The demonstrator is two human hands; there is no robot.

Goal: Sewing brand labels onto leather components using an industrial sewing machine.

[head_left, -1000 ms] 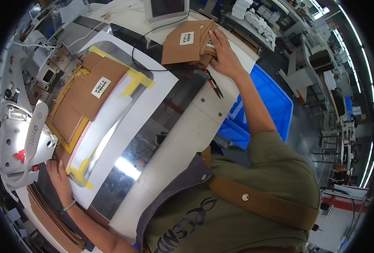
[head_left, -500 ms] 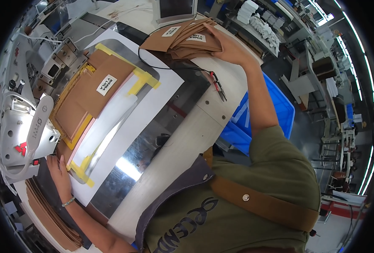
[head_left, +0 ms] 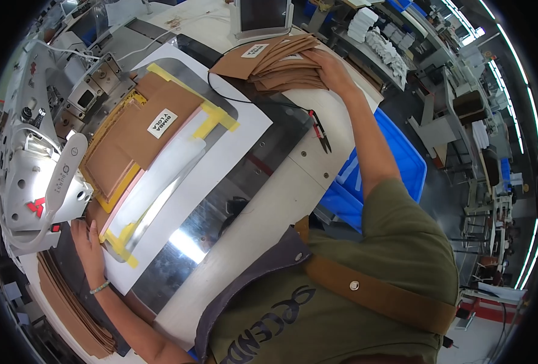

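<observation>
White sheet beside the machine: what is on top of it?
On the white sheet lies a plate with yellow tape, carrying a yellow frame and brown pieces, one with a white label. What lies beneath the pieces and the sheet is covered.

Over by the table (head_left: 266,206) there's a blue crate (head_left: 411,161); red-and-black snips (head_left: 320,130) lie on top, white bundles (head_left: 378,41) sit heaped farther back, beneath tube lights (head_left: 508,105).

Overlapping brown pieces (head_left: 275,70) cover most of a white label (head_left: 291,57) on the far side of the bench (head_left: 269,194); the right arm (head_left: 375,145) hides part of a blue bin (head_left: 409,155), while the upper edge crops a screen (head_left: 263,15).
</observation>
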